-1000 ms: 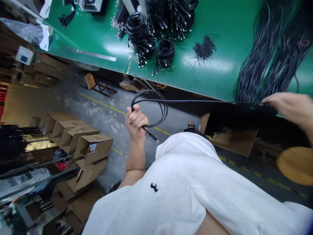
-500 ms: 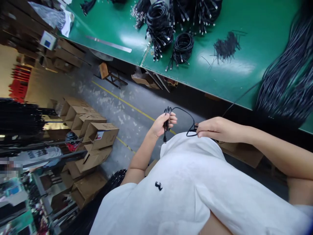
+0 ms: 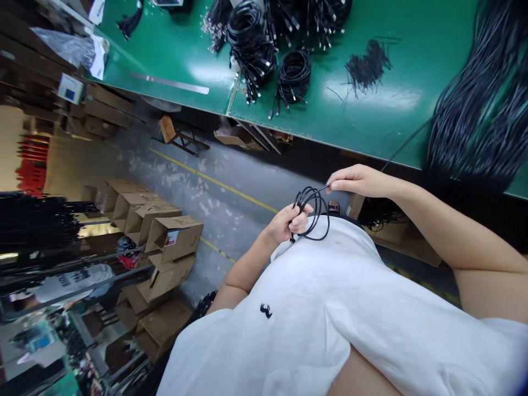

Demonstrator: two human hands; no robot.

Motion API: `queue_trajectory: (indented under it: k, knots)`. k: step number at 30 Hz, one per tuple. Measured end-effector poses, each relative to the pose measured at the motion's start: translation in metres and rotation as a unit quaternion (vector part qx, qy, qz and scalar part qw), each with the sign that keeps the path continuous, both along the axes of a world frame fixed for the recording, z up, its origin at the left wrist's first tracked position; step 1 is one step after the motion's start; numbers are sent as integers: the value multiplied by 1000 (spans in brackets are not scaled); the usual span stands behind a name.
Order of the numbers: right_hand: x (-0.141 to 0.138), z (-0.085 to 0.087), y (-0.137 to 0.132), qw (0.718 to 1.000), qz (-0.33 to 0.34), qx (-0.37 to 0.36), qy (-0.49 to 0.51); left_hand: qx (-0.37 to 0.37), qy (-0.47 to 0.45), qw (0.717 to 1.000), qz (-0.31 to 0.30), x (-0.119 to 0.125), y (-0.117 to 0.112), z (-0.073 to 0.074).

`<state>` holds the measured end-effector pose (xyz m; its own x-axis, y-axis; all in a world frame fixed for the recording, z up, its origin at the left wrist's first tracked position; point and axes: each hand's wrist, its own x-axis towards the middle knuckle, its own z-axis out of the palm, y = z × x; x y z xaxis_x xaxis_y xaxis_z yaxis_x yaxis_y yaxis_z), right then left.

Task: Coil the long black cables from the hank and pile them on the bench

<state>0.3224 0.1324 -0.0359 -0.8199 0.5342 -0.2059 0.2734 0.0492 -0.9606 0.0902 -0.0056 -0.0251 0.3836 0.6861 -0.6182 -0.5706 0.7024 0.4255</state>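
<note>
My left hand (image 3: 286, 224) is closed around a small coil of thin black cable (image 3: 314, 214), held just in front of my white shirt. My right hand (image 3: 357, 180) pinches the same cable a little higher and to the right. From there the cable runs taut up to the edge of the green table (image 3: 388, 129), toward the big heap of loose black cables (image 3: 482, 115) at the table's right end.
On the green table lie several coiled cable bundles (image 3: 292, 74), a heap of black ties (image 3: 367, 66) and a metal ruler (image 3: 171, 83). Open cardboard boxes (image 3: 165, 236) are stacked on the floor at the left. A box of cables (image 3: 383, 217) sits under the table.
My right hand came in from the cable heap to my chest, then rose slightly. The coil in my left hand gained loops and the hand came closer to my shirt.
</note>
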Motion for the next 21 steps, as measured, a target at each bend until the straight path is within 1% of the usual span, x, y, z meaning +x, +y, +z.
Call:
queue_trajectory:
  k: [3,7,10,11,13,15,17,19,20,21]
  knots:
    - [13,-12,-12,999,-39,-10,-29,-18,3,1000,10,-8,-5,-1]
    - [13,-16,-27,999,-28,-24,-18,-12,-14,999,-41,-11,-7,2]
    - [11,-21,-25,999,-23,-29,-16,-26,-38,998,-51,-10,-8,8]
    - [15,-26,-22,999,-35,-24,-23,-35,-44,997,-47,-10,-9,10]
    - [30,-41,-14,995,-86,-3,-46,-49,-47,997,-34,-13,-14,13]
    - [57,-64,-10,985,-145,22,-91,-48,-44,998,-11,-19,-21,14]
    - [89,-91,-12,972,-177,47,-149,-32,-36,999,24,-28,-25,15]
    - [116,-113,-21,959,-162,112,-202,-6,-17,996,86,-38,-24,17]
    - [124,-120,-28,953,-143,154,-217,11,0,991,131,-43,-21,18]
    - [128,-123,-36,948,-119,193,-222,30,21,983,181,-48,-16,18]
